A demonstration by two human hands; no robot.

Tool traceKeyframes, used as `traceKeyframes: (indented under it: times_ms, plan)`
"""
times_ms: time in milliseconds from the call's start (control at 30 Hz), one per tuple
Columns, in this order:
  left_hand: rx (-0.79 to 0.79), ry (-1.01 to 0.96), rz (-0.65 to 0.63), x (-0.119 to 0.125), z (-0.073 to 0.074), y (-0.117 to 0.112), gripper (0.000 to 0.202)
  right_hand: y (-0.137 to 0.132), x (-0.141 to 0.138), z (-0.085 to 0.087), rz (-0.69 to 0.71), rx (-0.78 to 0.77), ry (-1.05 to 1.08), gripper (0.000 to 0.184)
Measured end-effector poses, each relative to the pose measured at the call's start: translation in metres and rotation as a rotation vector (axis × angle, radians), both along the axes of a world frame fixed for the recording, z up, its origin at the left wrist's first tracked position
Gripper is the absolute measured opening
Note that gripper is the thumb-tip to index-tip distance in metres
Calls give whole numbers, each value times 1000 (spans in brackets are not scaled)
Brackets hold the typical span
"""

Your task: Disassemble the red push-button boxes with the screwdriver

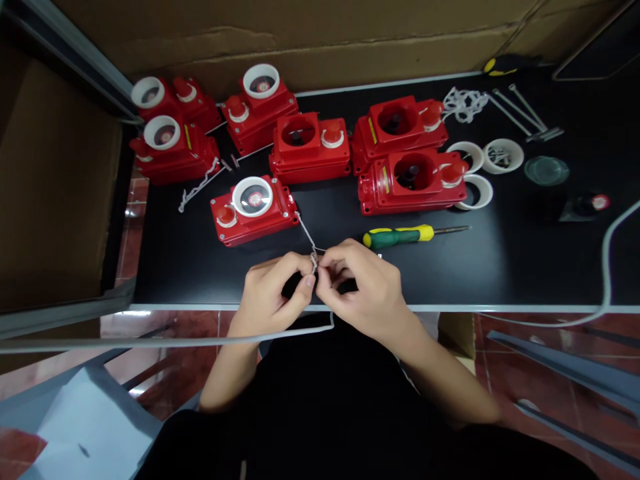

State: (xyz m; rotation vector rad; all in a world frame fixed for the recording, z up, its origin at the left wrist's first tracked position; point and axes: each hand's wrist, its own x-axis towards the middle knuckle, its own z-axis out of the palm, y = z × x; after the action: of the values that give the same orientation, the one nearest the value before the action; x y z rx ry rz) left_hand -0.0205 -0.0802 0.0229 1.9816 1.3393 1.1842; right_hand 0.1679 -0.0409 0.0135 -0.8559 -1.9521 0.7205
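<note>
My left hand [279, 290] pinches a thin white cord [306, 230] between thumb and forefinger near the table's front edge. From there the cord runs up to the right end of a red box [257, 223] with a white-rimmed round window and a red knob. My right hand [361, 283] is closed in a pinch at the same bunched piece of cord, its fingertips nearly meeting those of the left. The fingers partly hide the bunched part of the cord. A green and yellow screwdriver [400, 237] lies just beyond my right hand.
More red boxes [310, 163] stand along the back, several with white rings, others with bare round openings. To the right are white cups [510, 157] with small parts, a glass dish [547, 171], metal rods [525, 113] and tangled cord [465, 105]. A grey cable [607, 267] hangs at the right.
</note>
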Motion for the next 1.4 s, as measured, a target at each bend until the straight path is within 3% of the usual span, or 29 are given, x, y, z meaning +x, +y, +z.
traceKeyframes:
  times_ms: [200,1067,1400]
  plan:
    - [-54,-24,-29,-1,0,-1,12,1,1,2,45,-15,15,14]
    - [-172,-30,-40,-3,6,0,20,4,-8,-2,-25,129,-151,13]
    - [-133,-150,19,-2,1,0,18,5,-9,6,-13,-30,-52,17]
